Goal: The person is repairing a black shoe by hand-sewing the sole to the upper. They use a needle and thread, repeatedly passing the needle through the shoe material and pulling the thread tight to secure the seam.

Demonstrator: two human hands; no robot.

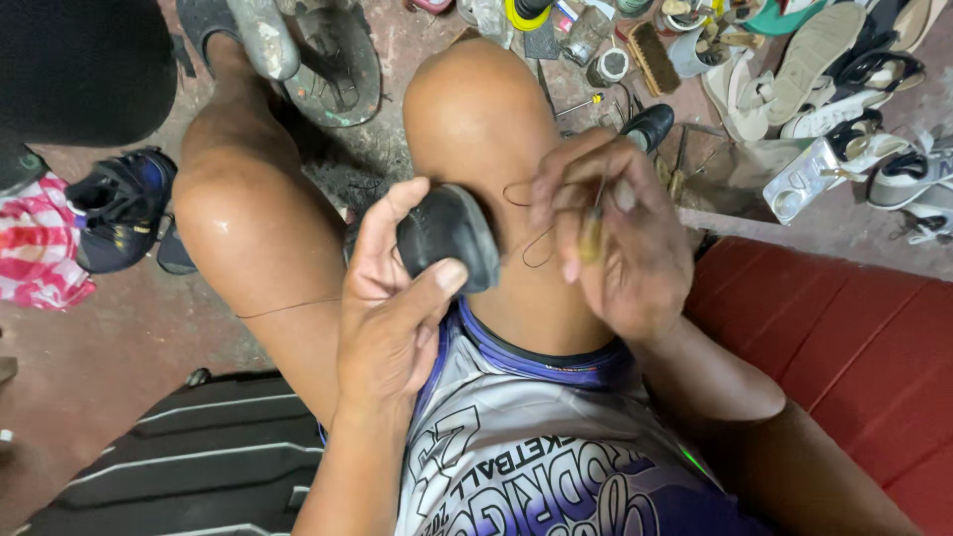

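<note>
**Two hands stitching a black shoe over bare knees**

The left hand (392, 298) was closed in a firm grip around a black shoe (449, 238), thumb pressed across the near side and fingers wrapped behind it. The shoe was dark, smooth and rounded, with a thicker rubbery sole edge turned toward the right. It sat between the person's two bare knees, just above the lap, its long axis running roughly up and away from the camera.

The right hand (620, 243) was just beside the shoe, on its right, and pinched shut around a slim awl-like tool with a pale wooden handle (592, 233); the metal tip could not be made out. A thin dark thread (526, 223) looped in the gap between the shoe and the right hand, and another strand trailed left across the thigh. The left hand was the one on the shoe; the right was close but apart from it.

Further out, the person wore a glossy grey and purple sports jersey (516, 437) and sat beside a red padded seat (854, 347). On the stained concrete floor (129, 337) lay a blue and black sneaker (119, 203), worn sandals and loose soles (814, 60), a bristle brush (655, 58), small jars and a pink patterned cloth (40, 253).
</note>
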